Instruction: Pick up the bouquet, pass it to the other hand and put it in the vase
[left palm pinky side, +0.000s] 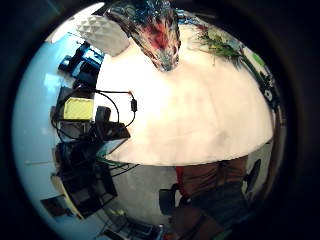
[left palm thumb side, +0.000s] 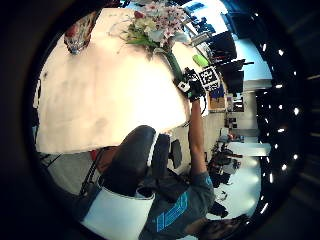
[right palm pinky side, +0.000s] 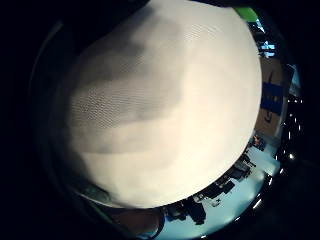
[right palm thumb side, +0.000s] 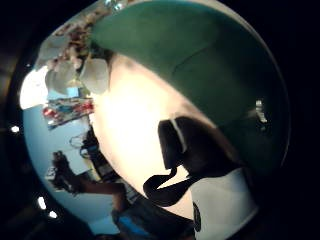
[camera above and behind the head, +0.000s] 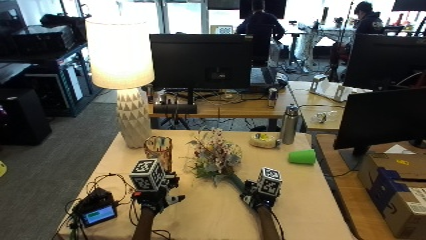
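The bouquet (camera above and behind the head: 214, 157) of pale pink and white flowers lies on the cream tablecloth (camera above and behind the head: 213, 215), its green wrapped stem (camera above and behind the head: 235, 181) pointing toward the front. My right hand (camera above and behind the head: 257, 194) sits low at the stem's end and grips it; the green stem (right palm thumb side: 200, 65) fills the right thumb side palm view. The vase (camera above and behind the head: 158, 150), of multicoloured glass, stands upright left of the flowers, in front of the lamp. My left hand (camera above and behind the head: 153, 195) hovers above the cloth in front of the vase, its fingers relaxed, holding nothing. The left palm views show the vase (left palm pinky side: 160, 35) and bouquet (left palm thumb side: 155, 25) further along the table.
A white lamp (camera above and behind the head: 132, 122) stands at the back left. A green cup (camera above and behind the head: 303, 156), a steel bottle (camera above and behind the head: 287, 125) and a small yellowish object (camera above and behind the head: 264, 141) sit at the back right. A small screen device (camera above and behind the head: 98, 214) with cables lies at the front left.
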